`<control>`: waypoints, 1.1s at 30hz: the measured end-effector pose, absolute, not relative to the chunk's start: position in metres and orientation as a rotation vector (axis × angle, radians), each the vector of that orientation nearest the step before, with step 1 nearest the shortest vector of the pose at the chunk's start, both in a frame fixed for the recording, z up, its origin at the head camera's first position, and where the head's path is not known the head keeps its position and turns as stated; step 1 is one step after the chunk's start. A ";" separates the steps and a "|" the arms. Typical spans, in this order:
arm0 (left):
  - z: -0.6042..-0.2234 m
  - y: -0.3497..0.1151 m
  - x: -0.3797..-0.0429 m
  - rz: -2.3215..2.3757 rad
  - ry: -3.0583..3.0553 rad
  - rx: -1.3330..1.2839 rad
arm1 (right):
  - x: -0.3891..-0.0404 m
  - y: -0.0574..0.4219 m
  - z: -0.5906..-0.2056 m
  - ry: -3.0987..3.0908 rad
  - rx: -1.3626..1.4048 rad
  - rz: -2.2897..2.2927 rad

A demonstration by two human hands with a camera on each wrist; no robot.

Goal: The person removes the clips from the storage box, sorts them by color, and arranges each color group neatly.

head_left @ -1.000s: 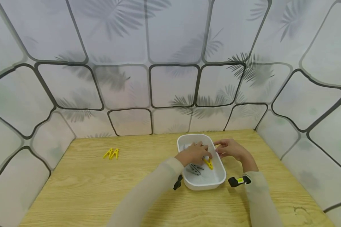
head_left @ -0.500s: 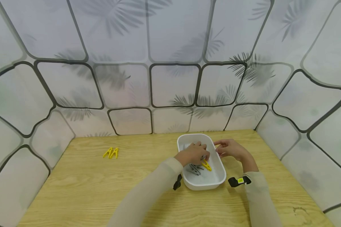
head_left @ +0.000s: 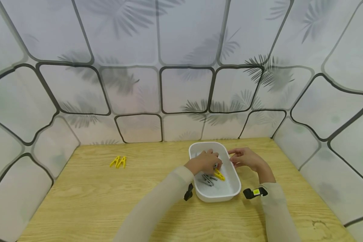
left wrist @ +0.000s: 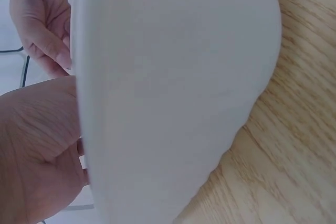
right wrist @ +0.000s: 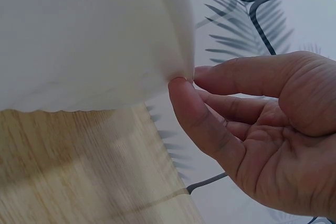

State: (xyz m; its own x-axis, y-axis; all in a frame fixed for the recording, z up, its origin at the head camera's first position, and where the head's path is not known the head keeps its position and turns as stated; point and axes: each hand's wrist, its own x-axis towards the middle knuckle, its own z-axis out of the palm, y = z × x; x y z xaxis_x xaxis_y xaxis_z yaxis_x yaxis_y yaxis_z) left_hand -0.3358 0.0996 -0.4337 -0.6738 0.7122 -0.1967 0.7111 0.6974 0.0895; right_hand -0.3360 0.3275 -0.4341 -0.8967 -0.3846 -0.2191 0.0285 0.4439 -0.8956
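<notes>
A white plastic bin point(head_left: 217, 198) stands on the table with several clothespins in it. My left hand point(head_left: 204, 163) reaches over its left rim, fingers bent down among the pins. A yellow clothespin point(head_left: 219, 174) and a small grey part show right at that hand's fingers; I cannot tell whether it grips them. Grey clothespins point(head_left: 207, 179) lie under and in front of the hand. The bin wall point(left wrist: 168, 77) hides those fingers in the left wrist view. My right hand point(head_left: 246, 159) holds the bin's right side, thumb point(right wrist: 191, 106) against the wall and forefinger at its edge.
Two yellow clothespins point(head_left: 118, 162) stand side by side on the wooden table point(head_left: 124, 195), far left of the bin. A patterned cloth wall point(head_left: 184, 90) encloses the table's back and sides.
My left hand has shifted slightly left within the bin, its fingers drawing in, and the yellow clothespin beside them has moved a little left and turned. The right hand has stayed at the rim.
</notes>
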 end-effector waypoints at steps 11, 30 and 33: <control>-0.417 0.103 -0.331 -0.018 2.707 1.143 | -0.337 0.327 -0.432 2.317 -0.306 -1.448; -0.423 0.070 -0.333 0.296 2.751 1.228 | -0.336 0.326 -0.435 2.320 -0.301 -1.450; -0.421 0.060 -0.332 0.418 2.745 1.225 | -0.336 0.326 -0.436 2.324 -0.295 -1.446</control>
State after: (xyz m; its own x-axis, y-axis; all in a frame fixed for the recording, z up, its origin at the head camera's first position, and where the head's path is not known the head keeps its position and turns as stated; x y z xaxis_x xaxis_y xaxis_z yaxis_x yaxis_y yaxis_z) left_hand -0.3321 0.0603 -0.4210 -0.6695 0.7427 0.0143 0.7133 0.6374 0.2913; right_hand -0.3357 0.3259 -0.4358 -0.9034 -0.3730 -0.2114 0.0247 0.4470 -0.8942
